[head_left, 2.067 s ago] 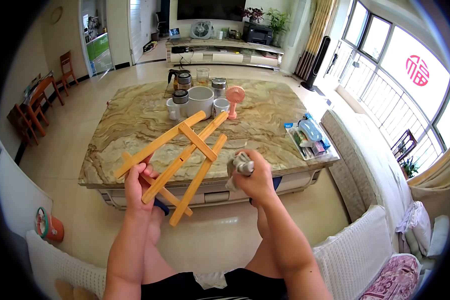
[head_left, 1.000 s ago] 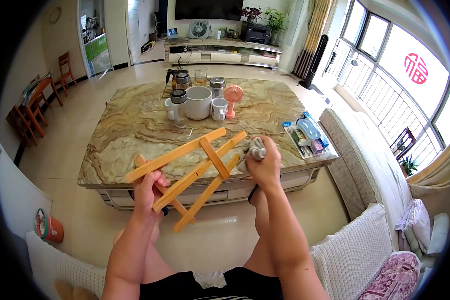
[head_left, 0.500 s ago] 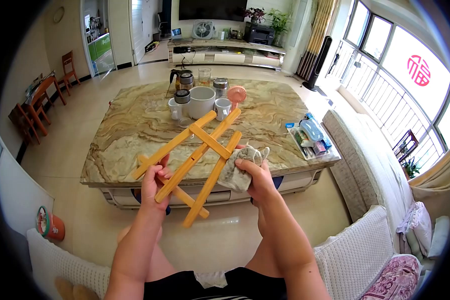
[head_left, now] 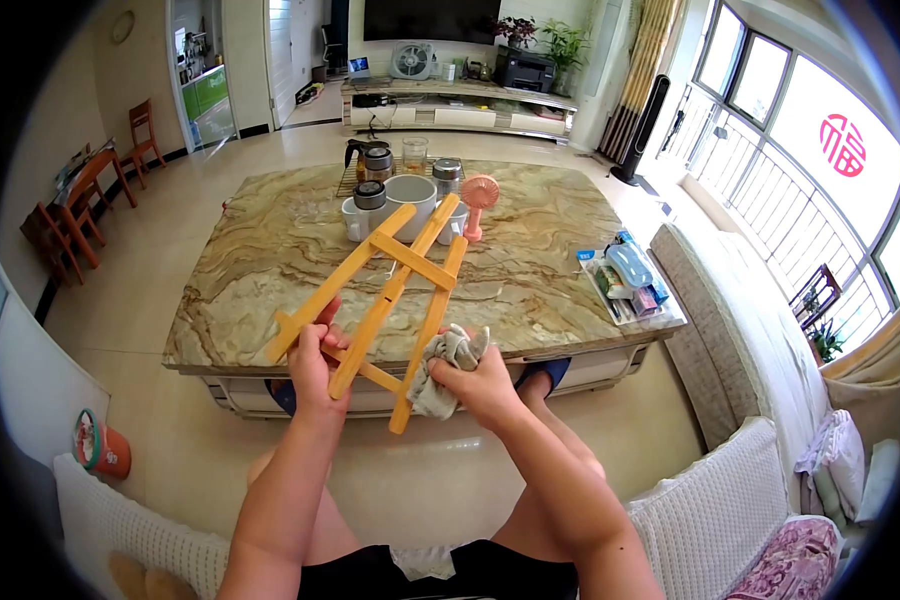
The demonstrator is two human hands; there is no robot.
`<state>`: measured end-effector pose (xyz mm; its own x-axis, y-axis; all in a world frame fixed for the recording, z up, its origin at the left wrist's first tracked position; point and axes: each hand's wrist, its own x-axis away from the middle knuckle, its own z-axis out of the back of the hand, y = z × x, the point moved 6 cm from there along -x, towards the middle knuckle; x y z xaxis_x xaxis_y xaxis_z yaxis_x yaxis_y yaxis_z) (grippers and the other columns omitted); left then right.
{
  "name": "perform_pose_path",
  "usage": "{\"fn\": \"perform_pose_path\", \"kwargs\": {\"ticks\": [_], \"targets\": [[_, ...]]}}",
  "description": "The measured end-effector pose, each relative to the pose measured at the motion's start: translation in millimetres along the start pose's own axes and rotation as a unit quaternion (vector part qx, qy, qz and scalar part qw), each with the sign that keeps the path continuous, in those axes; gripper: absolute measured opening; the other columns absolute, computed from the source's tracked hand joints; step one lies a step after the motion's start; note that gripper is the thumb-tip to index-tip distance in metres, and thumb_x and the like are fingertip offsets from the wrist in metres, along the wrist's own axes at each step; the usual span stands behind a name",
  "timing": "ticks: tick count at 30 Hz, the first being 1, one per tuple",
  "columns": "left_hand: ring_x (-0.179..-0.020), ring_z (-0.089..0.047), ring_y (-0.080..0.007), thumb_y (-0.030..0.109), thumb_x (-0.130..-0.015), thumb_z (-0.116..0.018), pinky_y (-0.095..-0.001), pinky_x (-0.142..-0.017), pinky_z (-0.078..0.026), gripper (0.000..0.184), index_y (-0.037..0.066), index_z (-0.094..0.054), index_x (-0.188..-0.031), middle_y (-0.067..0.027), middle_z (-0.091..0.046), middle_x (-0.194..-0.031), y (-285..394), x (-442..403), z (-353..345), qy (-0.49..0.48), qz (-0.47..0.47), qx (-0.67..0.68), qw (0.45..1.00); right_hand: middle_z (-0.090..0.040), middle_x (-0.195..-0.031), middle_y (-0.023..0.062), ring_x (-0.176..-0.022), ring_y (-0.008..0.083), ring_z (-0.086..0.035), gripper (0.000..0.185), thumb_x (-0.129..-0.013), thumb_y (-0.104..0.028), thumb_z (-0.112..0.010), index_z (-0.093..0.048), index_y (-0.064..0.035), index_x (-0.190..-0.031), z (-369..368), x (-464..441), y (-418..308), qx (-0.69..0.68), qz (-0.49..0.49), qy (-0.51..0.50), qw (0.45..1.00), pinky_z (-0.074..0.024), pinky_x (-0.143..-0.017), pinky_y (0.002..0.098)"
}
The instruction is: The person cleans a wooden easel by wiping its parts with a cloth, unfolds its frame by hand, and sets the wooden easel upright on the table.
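Note:
A light wooden slatted rack (head_left: 388,292), made of three long bars joined by two crossbars, is tilted up in front of me above the near table edge. My left hand (head_left: 315,362) is closed around its lower left part, near the lower crossbar. In my right hand (head_left: 475,385) is a bunched grey cloth (head_left: 450,365), pressed against the right bar near its lower end. The fingers behind the cloth are partly hidden.
On the marble-topped table (head_left: 240,270) stand a white pot (head_left: 410,195), mugs, lidded jars and a pink handheld fan (head_left: 480,200). Packaged items (head_left: 627,275) lie at its right corner. A red-brown bin (head_left: 105,445) is on the floor at left; a couch (head_left: 740,350) flanks the right.
My right hand and the cloth have slid down along the right bar toward its lower end. The rack has turned slightly more upright.

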<state>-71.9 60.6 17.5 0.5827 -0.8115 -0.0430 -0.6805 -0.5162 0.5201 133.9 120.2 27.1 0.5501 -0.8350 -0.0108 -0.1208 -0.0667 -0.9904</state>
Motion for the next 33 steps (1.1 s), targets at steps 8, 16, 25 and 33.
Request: {"fn": "perform_pose_path", "kwargs": {"ticks": [8, 16, 25, 33], "targets": [[-0.069, -0.049, -0.0087, -0.001, -0.091, -0.046, -0.0256, -0.063, -0.047, 0.015, 0.009, -0.049, -0.100, -0.0045, -0.057, -0.092, -12.5, 31.4, -31.6, -0.053, -0.022, -0.091, 0.994, -0.063, -0.097, 0.0026, -0.085, 0.0103, -0.060, 0.034, -0.082, -0.003, -0.071, -0.054, -0.0043, -0.112, 43.2, -11.4, -19.3, -0.147, 0.081, 0.168, 0.971, -0.0518, -0.076, 0.0281], [-0.068, -0.048, -0.0111, -0.004, -0.089, -0.047, -0.0250, -0.062, -0.045, 0.021, 0.011, -0.039, -0.101, -0.0057, -0.052, -0.087, 5.5, 38.9, -48.4, -0.118, -0.204, -0.238, 0.942, -0.063, -0.109, 0.0121, -0.099, 0.0199, -0.062, 0.068, -0.074, -0.017, -0.083, -0.046, -0.0019, -0.129, -2.4, -0.4, -6.0, 0.226, 0.029, 0.119, 0.966, -0.0512, -0.088, 0.0331], [-0.066, -0.047, -0.0115, -0.003, -0.089, -0.048, -0.0252, -0.063, -0.045, 0.019, 0.010, -0.037, -0.098, -0.0061, -0.052, -0.085, -3.1, 50.4, -55.0, -0.147, -0.132, -0.181, 0.964, -0.063, -0.116, 0.0186, -0.107, 0.0271, -0.062, 0.078, -0.073, -0.024, -0.082, -0.043, 0.0010, -0.135, 43.5, -21.4, -30.7, 0.184, 0.103, 0.229, 0.950, -0.0492, -0.093, 0.0369], [-0.067, -0.048, -0.0106, -0.004, -0.088, -0.047, -0.0243, -0.063, -0.045, 0.020, 0.010, -0.040, -0.101, -0.0050, -0.052, -0.084, -0.2, 40.5, -39.1, -0.084, -0.169, -0.201, 0.961, -0.068, -0.104, 0.0186, -0.096, 0.0292, -0.068, 0.059, -0.078, -0.027, -0.077, -0.053, -0.0018, -0.125, -0.5, -0.5, -2.2, 0.280, 0.027, 0.100, 0.955, -0.0531, -0.084, 0.0374]]}}
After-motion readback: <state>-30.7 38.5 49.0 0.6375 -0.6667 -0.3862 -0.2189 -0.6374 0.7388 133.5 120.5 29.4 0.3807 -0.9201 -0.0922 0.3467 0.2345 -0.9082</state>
